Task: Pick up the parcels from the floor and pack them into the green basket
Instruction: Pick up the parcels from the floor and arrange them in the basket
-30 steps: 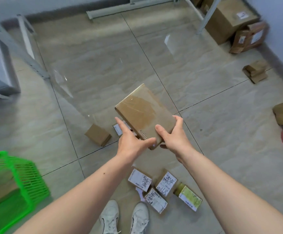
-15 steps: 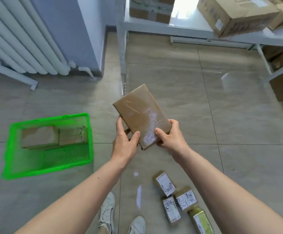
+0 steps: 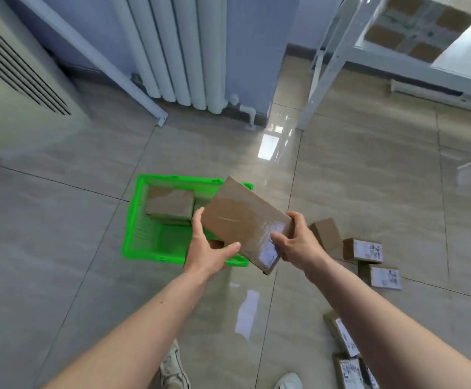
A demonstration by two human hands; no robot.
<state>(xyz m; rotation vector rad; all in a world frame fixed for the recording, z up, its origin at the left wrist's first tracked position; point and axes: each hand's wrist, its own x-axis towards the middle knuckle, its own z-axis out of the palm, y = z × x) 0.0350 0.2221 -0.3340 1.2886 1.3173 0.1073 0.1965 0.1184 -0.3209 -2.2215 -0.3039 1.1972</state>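
A flat brown taped parcel (image 3: 242, 220) is held in both hands, tilted, above the right half of the green basket (image 3: 144, 242). My left hand (image 3: 209, 248) grips its near-left edge and my right hand (image 3: 296, 242) grips its near-right corner. The basket sits on the tiled floor and holds a brown parcel (image 3: 169, 204) at its far end; part of its inside is hidden behind the held parcel. Several small parcels lie on the floor to the right: a plain brown box (image 3: 327, 233) and two labelled boxes (image 3: 365, 250) (image 3: 383, 277).
More labelled parcels (image 3: 344, 336) lie at the lower right by my arm. A white radiator (image 3: 183, 51) and a slanted white bar (image 3: 102, 63) stand behind the basket. A white shelf frame (image 3: 330, 60) with boxes is at the upper right. My shoes (image 3: 174, 366) are below.
My view has swung left and both hands have carried the flat parcel from beside the basket to over its right half. The basket now lies directly beneath the parcel.
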